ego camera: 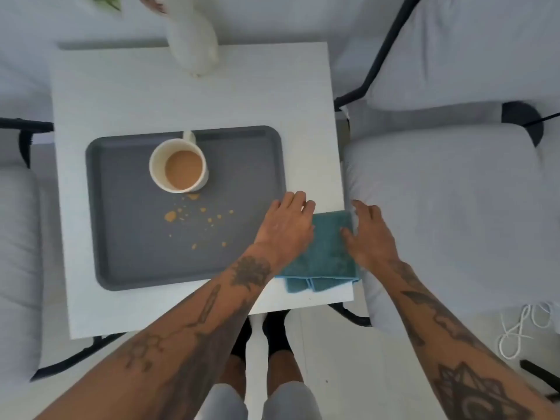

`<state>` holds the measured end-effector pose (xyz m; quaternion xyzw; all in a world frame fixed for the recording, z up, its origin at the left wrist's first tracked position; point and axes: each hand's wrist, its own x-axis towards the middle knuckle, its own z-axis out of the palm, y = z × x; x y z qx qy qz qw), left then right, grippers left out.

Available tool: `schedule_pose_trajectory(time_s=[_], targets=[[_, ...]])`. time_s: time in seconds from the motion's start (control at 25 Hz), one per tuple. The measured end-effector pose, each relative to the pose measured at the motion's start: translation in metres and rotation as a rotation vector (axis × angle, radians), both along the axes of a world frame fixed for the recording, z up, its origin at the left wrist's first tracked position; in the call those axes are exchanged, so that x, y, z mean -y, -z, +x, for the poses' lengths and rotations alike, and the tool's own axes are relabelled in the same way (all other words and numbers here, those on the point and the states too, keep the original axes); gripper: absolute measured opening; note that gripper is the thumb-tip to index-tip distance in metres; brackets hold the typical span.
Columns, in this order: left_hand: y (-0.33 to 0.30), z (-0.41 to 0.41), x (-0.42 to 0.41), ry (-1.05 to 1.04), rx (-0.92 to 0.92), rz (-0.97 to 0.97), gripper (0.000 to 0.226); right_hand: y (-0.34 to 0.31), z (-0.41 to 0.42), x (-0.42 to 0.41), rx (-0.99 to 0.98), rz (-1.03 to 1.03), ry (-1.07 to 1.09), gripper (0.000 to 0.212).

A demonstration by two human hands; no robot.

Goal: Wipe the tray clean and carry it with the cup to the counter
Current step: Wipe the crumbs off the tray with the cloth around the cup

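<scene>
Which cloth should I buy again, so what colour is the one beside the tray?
Teal, a blue-green. The folded cloth shows plainly in the head view, right of the grey tray.

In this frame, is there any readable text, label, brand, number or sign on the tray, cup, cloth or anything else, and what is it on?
None: no readable text anywhere in the head view.
Grey tray: plain, only brown spill spots.
White cup: no print visible.
Teal cloth: no visible tag or label.
White table: unmarked.
Forearm tattoos are pictures and patterns; no letters can be made out.
</scene>
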<state>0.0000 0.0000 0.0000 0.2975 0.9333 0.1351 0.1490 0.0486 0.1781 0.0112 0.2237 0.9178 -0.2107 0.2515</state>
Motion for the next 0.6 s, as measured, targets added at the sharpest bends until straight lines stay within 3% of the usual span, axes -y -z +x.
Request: schedule_pose_trajectory(time_s=[0.16, 0.32, 0.44, 0.6], targets=[[0.001, -0.005, -0.033, 0.062, -0.023, -0.233, 0.038, 0.012, 0.009, 0.001, 0.024, -0.062, -0.002, 0.047], [0.007, -0.004, -0.041, 0.024, 0.084, -0.239, 0.032, 0.012, 0.012, -0.005, -0.058, -0.124, 0.039, 0.028], [-0.009, 0.001, -0.033, -0.088, 0.229, 0.022, 0.029, -0.017, 0.020, -0.004, -0.171, -0.296, 0.078, 0.017], [-0.081, 0.019, -0.002, -0.203, 0.641, 0.483, 0.026, -0.099, 0.031, 0.008, -0.184, -0.629, 0.152, 0.010]])
